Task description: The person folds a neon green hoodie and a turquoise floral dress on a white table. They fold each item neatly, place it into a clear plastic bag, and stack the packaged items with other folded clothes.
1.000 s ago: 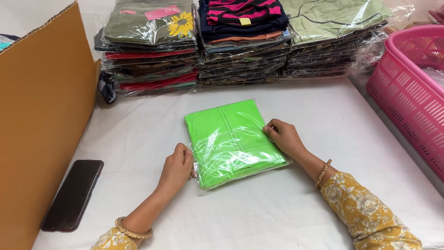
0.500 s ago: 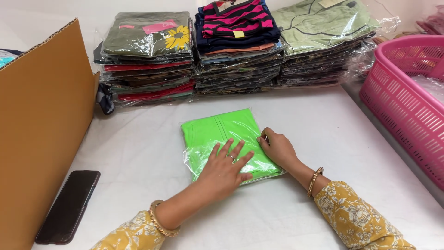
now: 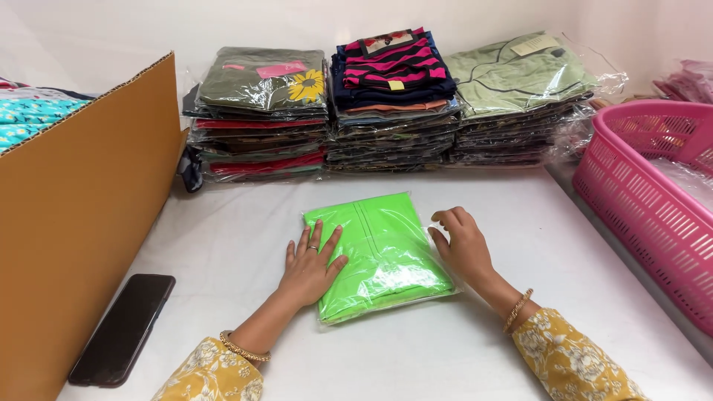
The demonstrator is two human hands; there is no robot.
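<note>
1. A white-covered table (image 3: 223,245) is being used as the work surface, with a tall cardboard box (image 3: 82,223) standing along its left edge and a pink plastic basket (image 3: 646,200) along its right.
2. Three stacks of bagged garments (image 3: 394,104) are being kept at the far side of the table, well apart from the hands.
3. A bright green folded garment in a clear plastic bag (image 3: 382,245) is being held flat at the middle of the table, between the two hands.
4. The left hand (image 3: 310,266) is being pressed palm-down on the bag's left part, fingers straight and slightly spread.
5. The right hand (image 3: 464,241) is being rested at the bag's right edge, fingers curled and touching the plastic; whether anything is being pinched cannot be told.
6. The step in hand is judged to be the smoothing and flattening of the bagged garment; a firm, even press is judged to be called for next, so that the slippery plastic is not being creased.
7. A black phone (image 3: 122,327) is being left face-up near the box.
</note>
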